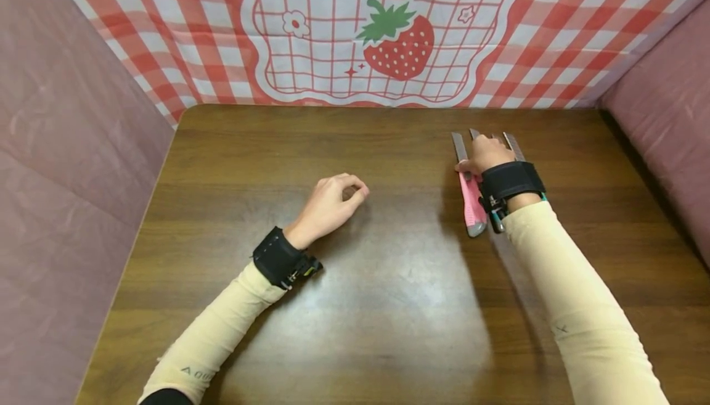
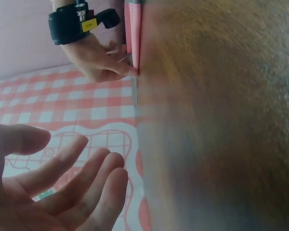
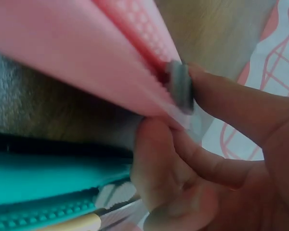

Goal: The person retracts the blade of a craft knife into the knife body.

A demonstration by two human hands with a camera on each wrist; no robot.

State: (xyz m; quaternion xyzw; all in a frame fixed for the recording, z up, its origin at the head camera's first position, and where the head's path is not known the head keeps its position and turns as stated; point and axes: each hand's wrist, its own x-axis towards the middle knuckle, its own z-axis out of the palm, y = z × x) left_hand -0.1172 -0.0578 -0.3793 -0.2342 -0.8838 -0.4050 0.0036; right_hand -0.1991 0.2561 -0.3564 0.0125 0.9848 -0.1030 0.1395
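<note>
The person's right hand (image 1: 488, 152) is over the table (image 1: 388, 306), near its far right corner, thumb and fingers bent in a pinch on the pink cutter knife (image 1: 473, 208) at its grey slider (image 3: 180, 86). The knife lies along the hand's left side: its bare blade (image 1: 458, 146) points toward the table's far edge, while the grey end cap (image 1: 476, 230) points toward the near edge, beside the wrist strap (image 1: 513, 180). Just right of it, under the same hand, is a teal cutter knife (image 3: 48, 178), with a yellow handle (image 3: 72, 224) next to that. The left hand (image 1: 327, 204) is well apart from the knives, left of the table's middle, its fingers loosely bent and holding nothing; whether it touches the tabletop cannot be told.

From the head, the right hand, strap and forearm cover most of the other handles, leaving mainly blade tips (image 1: 514, 145) showing past the knuckles. The right wrist view is blurred and cuts off the pink and teal bodies at its left border; the yellow handle runs out at the bottom.
</note>
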